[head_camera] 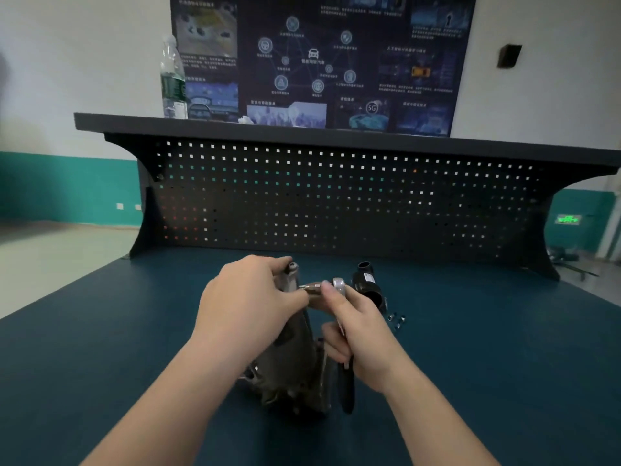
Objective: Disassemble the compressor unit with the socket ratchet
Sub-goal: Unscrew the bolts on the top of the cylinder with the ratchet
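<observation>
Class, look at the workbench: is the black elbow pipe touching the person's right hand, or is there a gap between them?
Cannot tell. In the head view the black elbow pipe sits right behind the right hand, and their outlines overlap, so neither contact nor a gap shows plainly.

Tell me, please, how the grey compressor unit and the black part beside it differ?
The compressor unit is grey metal; the black part is glossy black. The compressor unit is larger. The left hand grips the compressor unit while the right hand holds the socket ratchet at it; the black part lies untouched. Both rest on the blue bench top.

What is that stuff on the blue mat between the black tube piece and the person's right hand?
In the head view, a few small loose bolts lie on the blue mat, just right of the right hand and below the black plastic elbow tube.
</observation>
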### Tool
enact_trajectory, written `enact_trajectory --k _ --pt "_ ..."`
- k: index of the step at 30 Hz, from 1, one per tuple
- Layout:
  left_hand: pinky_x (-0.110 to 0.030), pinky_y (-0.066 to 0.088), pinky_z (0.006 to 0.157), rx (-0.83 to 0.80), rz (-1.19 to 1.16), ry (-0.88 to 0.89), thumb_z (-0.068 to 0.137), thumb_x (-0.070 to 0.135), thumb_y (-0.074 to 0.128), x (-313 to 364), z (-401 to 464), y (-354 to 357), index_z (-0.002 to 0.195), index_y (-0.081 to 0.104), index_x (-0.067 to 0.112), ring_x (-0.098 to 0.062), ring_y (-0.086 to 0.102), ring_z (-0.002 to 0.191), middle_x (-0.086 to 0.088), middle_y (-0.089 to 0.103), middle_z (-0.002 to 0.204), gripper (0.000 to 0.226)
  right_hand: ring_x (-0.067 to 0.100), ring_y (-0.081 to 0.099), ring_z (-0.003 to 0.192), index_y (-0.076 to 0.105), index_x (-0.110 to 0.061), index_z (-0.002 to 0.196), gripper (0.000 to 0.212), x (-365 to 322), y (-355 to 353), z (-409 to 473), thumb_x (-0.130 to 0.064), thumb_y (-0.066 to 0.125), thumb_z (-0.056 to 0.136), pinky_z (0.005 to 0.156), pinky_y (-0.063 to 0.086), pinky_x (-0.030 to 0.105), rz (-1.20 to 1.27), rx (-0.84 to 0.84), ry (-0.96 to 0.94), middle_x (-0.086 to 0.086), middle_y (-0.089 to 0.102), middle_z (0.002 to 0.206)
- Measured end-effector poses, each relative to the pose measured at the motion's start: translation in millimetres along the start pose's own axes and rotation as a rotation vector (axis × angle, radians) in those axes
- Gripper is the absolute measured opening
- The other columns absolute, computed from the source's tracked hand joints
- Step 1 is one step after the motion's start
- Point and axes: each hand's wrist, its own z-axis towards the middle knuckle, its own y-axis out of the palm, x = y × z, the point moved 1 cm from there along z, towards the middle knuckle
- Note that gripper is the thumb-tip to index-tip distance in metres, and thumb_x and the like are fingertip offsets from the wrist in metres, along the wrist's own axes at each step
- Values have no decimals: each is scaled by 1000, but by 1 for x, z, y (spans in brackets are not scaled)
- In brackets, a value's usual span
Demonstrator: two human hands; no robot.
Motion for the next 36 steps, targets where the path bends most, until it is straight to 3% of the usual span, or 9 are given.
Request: enact_trajectory --k 2,4,7,11,17,22,26,30,36 --pt "-24 41 62 -63 69 50 74 48 66 6 5 -5 110 67 47 -5 53 72 25 48 67 36 9 25 36 58 0 112 69 -7 3 -1 -61 50 81 37 23 22 71 20 22 20 63 87" --pt "-32 33 76 -145 125 93 75 50 62 11 12 -5 107 65 49 -9 54 83 24 55 72 32 10 25 36 62 0 108 78 -20 0 0 -70 40 81 39 22 24 42 84 25 13 39 59" --pt "-32 45 82 -250 76 107 72 49 64 15 27 -2 103 67 41 -6 59 84 20 65 82 33 5 36 35 70 -22 71 66 -48 -7 13 -66 27 95 48 27 25 -354 256 -96 -8 43 40" --pt "-25 50 67 -333 19 106 68 50 68 12 44 5 105 66 44 5 56 76 30 58 76 38 3 43 41 59 -25 47 67 -93 -18 36 -60 34 98 55 37 28 -837 303 -213 -9 54 44" --pt "-24 46 61 -326 15 131 68 62 67 5 50 11 107 62 49 5 55 77 31 56 81 42 9 33 29 45 -13 52 67 -119 -18 51 -62 33 96 47 33 28 -1311 183 -170 -8 37 32" --pt "-22 40 59 -301 33 151 69 63 66 5 48 13 113 61 49 1 54 80 27 56 83 46 9 33 32 52 -11 58 67 -122 -13 59 -63 32 96 47 34 27 -1405 137 -148 -9 35 33" --pt "-22 40 61 -309 24 152 70 61 66 5 48 13 114 61 49 -5 55 86 25 57 88 46 10 28 28 30 -16 49 66 -129 -11 60 -60 36 97 47 30 27 -1416 126 -163 -9 27 28" --pt "-24 41 63 -312 19 150 70 61 67 6 48 12 114 61 49 -6 56 90 24 59 95 47 11 27 27 30 -15 49 66 -135 -6 60 -58 37 98 46 28 27 -1466 91 -121 -8 26 27" --pt "-32 52 81 -350 -10 158 71 58 70 5 50 8 117 62 43 -9 60 96 20 64 105 48 14 29 38 31 -15 50 64 -139 3 63 -56 35 99 46 27 27 -1574 57 -132 -7 29 39"
